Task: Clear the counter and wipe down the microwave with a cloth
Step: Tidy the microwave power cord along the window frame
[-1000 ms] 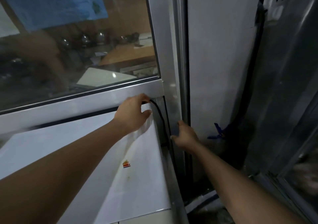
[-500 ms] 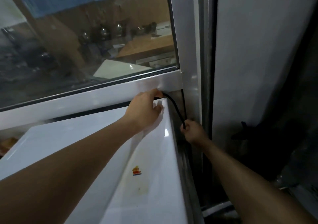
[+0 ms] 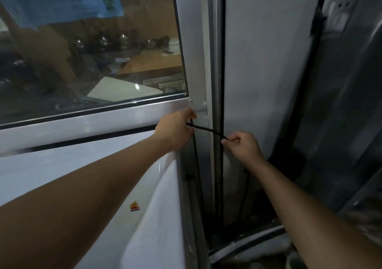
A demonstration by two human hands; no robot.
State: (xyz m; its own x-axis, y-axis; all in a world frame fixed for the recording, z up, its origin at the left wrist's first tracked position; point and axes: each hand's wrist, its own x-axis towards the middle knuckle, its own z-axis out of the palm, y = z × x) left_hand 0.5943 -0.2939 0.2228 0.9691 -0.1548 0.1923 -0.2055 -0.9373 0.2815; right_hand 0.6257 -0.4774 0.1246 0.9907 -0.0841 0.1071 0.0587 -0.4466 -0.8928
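The white microwave fills the lower left, seen from above, with a small red and blue sticker on its top. A thin black power cord runs taut between my two hands at the microwave's back right corner. My left hand holds one end of that stretch against the window frame. My right hand pinches the cord further right, fingers curled round it. More black cord hangs down below my right hand. No cloth is in view.
A metal-framed window stands right behind the microwave, with its upright post at the corner. A grey wall panel lies to the right, with a white socket high up. A dark narrow gap drops beside the microwave.
My right hand has lifted from low beside the microwave and moved right, drawing the cord out taut. My left hand has shifted toward the frame corner, still on the cord.
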